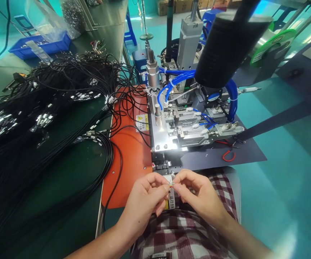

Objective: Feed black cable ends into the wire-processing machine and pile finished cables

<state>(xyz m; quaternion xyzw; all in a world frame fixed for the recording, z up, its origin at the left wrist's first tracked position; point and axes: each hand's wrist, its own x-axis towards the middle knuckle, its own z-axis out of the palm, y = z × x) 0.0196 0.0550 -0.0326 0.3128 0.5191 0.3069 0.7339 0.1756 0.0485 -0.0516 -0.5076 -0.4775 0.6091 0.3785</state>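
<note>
Fine coloured wire ends [171,184] pinched at both hands' fingertips, just in front of the machine [182,120].
Machine fills the space ahead, black cylinder [222,46] overhanging upper right; orange plate [130,154] to the left with black cables [63,73] looping onto it. Left hand [147,194] and right hand [198,187]: thumb and index closed on the wires, fingertips nearly meeting. Visible wire runs roughly left-right; too small to tell which end leads. Grey base plate [248,153] edges out right, floor [287,180] beyond.
</note>
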